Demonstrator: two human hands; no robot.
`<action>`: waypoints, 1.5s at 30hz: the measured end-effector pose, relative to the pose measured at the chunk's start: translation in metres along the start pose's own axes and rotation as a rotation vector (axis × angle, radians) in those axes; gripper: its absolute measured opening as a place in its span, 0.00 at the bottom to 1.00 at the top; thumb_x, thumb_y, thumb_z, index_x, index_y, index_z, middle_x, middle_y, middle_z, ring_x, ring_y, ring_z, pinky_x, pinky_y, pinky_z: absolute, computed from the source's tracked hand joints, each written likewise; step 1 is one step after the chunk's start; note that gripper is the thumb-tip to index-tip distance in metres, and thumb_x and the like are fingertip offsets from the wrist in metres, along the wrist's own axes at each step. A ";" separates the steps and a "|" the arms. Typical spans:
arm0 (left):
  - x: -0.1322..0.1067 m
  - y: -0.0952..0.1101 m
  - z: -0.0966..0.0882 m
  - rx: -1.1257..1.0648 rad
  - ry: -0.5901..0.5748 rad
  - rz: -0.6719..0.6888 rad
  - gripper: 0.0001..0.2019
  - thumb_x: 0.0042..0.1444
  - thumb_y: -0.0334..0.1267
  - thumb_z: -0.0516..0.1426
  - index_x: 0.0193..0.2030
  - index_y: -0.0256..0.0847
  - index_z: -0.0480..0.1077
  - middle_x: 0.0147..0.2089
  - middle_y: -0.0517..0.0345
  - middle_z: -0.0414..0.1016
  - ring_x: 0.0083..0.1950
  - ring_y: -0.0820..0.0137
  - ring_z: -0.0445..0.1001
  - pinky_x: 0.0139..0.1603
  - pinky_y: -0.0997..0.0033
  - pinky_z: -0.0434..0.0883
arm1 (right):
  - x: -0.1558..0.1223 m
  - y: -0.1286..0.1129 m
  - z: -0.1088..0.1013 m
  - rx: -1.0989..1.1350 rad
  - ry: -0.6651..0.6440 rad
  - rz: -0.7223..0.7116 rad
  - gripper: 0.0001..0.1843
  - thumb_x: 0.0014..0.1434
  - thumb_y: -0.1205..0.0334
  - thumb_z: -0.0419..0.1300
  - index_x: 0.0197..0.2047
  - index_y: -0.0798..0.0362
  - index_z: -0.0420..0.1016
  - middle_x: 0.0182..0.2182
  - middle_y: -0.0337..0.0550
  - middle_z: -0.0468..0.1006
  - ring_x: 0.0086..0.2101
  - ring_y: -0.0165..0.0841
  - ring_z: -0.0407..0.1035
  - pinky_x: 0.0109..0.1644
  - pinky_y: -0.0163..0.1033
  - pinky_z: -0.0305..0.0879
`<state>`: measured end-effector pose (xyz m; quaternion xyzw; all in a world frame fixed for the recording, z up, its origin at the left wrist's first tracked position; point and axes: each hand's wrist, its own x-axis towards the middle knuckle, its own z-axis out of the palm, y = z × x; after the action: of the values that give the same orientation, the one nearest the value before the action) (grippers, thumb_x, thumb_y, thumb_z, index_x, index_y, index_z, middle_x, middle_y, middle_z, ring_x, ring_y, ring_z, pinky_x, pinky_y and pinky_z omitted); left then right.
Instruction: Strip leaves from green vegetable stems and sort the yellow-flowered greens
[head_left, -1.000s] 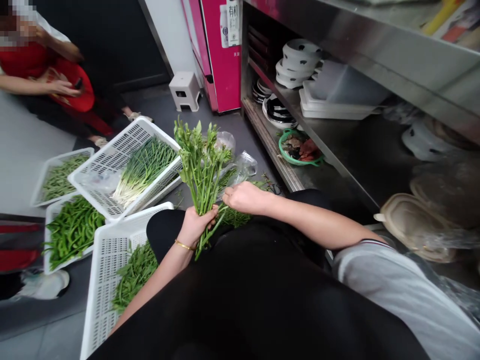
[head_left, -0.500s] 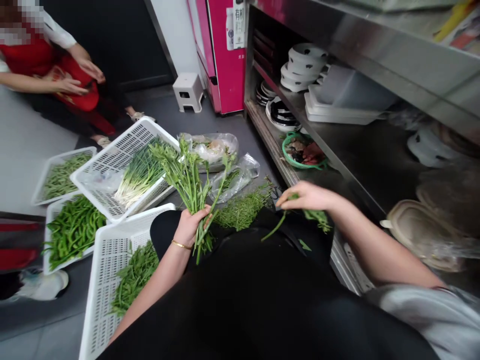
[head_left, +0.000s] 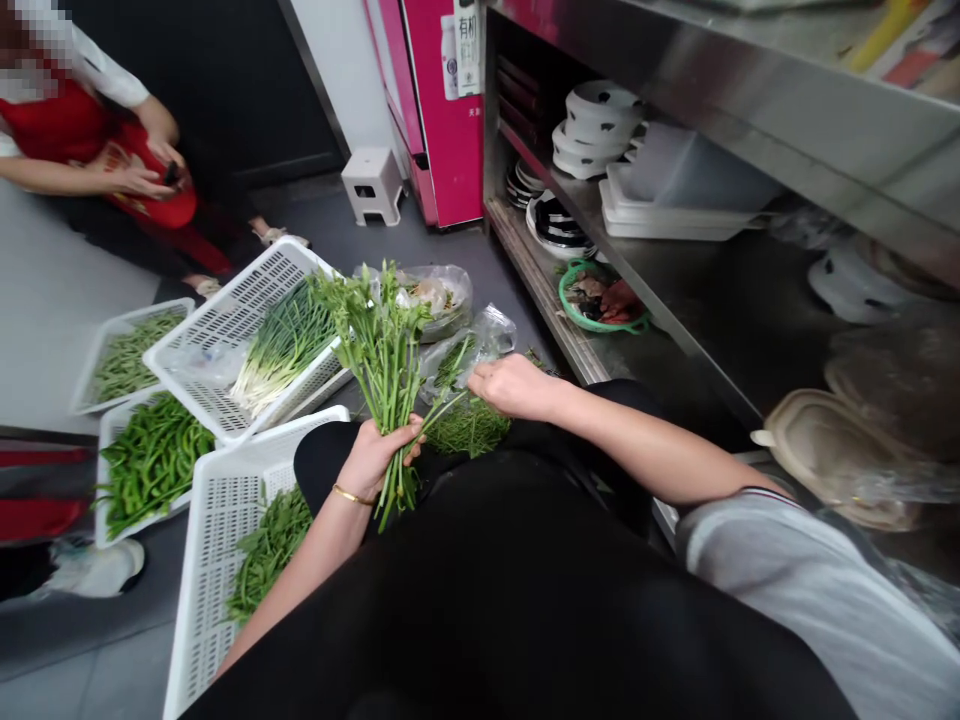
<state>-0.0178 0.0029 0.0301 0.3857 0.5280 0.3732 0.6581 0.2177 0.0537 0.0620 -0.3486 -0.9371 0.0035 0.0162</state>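
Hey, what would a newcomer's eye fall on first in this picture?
Probably the bright pink cabinet at the top, just left of the steel shelves. Next, likely the leafy green bunch near the center, in the person's left hand. White baskets of vegetables cluster at the left.

The floor supports a stool, a pink cabinet and white crates. The steel shelf carries white trays; the lower shelf carries plates and a green basket.
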 end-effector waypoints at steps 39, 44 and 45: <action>0.005 0.007 0.000 0.065 -0.133 0.004 0.16 0.36 0.32 0.67 0.35 0.34 0.71 0.25 0.62 0.68 0.22 0.79 0.64 0.22 0.79 0.63 | -0.038 0.023 -0.026 0.690 0.252 0.339 0.15 0.59 0.53 0.54 0.30 0.56 0.68 0.25 0.39 0.71 0.27 0.27 0.63 0.32 0.32 0.54; -0.002 0.009 -0.002 0.113 -0.173 -0.007 0.16 0.38 0.34 0.66 0.36 0.33 0.71 0.26 0.60 0.70 0.22 0.78 0.65 0.22 0.79 0.64 | 0.002 0.009 -0.017 0.259 -0.185 0.003 0.10 0.59 0.60 0.53 0.36 0.55 0.73 0.31 0.46 0.76 0.29 0.31 0.66 0.30 0.33 0.51; -0.003 0.008 -0.005 0.109 -0.181 -0.018 0.16 0.39 0.34 0.66 0.37 0.33 0.71 0.26 0.59 0.71 0.22 0.78 0.66 0.22 0.79 0.63 | 0.005 0.007 -0.012 0.239 -0.228 -0.028 0.10 0.58 0.61 0.53 0.34 0.55 0.74 0.30 0.47 0.76 0.28 0.31 0.66 0.30 0.33 0.51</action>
<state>-0.0239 0.0045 0.0375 0.4482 0.4895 0.3017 0.6845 0.2191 0.0625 0.0743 -0.3284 -0.9305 0.1544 -0.0490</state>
